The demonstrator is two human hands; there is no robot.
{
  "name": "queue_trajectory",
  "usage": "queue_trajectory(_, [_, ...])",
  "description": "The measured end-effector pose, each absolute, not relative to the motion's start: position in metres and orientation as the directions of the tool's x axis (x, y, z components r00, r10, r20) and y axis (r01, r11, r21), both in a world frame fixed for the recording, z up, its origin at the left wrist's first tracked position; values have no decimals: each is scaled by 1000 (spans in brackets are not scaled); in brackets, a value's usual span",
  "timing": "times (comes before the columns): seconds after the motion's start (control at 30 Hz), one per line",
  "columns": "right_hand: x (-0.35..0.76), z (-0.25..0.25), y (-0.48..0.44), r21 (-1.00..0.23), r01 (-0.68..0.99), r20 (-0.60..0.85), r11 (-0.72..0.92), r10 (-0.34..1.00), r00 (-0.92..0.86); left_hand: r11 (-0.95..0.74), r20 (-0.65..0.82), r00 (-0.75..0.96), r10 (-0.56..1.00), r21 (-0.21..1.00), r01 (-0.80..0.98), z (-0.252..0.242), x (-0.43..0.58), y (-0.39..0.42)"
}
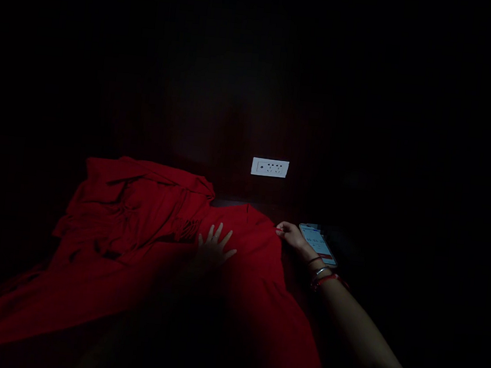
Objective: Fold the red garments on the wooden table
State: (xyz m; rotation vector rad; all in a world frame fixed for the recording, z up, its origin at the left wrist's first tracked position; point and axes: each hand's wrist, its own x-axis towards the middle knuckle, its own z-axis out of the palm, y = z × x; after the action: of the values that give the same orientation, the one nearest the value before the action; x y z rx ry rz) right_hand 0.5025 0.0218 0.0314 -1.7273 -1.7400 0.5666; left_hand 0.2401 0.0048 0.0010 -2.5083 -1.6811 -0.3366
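A large red cloth point(134, 242) lies rumpled across the lower left and centre of the frame, bunched into thick folds at centre left and spreading out flatter toward the bottom edge. The room is very dark, so the surface beneath it cannot be made out.

The left hand point(215, 245) rests flat on the cloth just below the middle of the frame. Its fingers are spread wide and gripping nothing, and its forearm is lost in shadow below it. The right hand point(288, 234) is right of centre at the cloth's right edge, with its fingertips pinched shut on a bit of that edge. Its arm runs down to the lower right corner, with bangles point(321, 274) and a red thread around the wrist.

Just beside the right hand, on its right and partly behind the wrist, lies a phone point(318, 244) with its screen lit. It is close to the cloth's edge but apart from it. Above centre right, a white socket plate point(269, 167) sits on the dark wall behind, well apart from both hands. Nothing lies between the two hands but a raised fold of the cloth.
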Motion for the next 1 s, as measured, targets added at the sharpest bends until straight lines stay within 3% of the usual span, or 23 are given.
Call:
queue_trajectory(0.13, [506, 26, 21, -802, 598, 94, 10, 990, 109, -514, 384, 470, 795, 14, 858, 3, 250, -24])
queue_trajectory(0.23, [509, 26, 20, -873, 487, 81, -9, 983, 163, -651, 337, 606, 720, 27, 759, 0, 251, -46])
queue_trajectory(0.43, [513, 35, 27, -884, 464, 32, -52, 985, 172, -642, 215, 617, 757, 69, 764, -5, 232, -57])
queue_trajectory(0.63, [508, 32, 38, -943, 332, 38, -25, 983, 182, -635, 261, 602, 754, 60, 770, -3, 222, -66])
queue_trajectory(0.7, [510, 26, 38, -962, 271, 41, 0, 988, 148, -703, 317, 654, 687, 63, 708, 0, 225, -75])
queue_trajectory(0.83, [517, 19, 37, -981, 188, 64, 43, 992, 108, -915, 324, 856, 402, 114, 387, -8, 242, -84])
queue_trajectory(1.0, [524, 19, 47, -962, 264, 102, 67, 987, 121, -898, 317, 840, 440, 180, 403, -32, 256, -76])
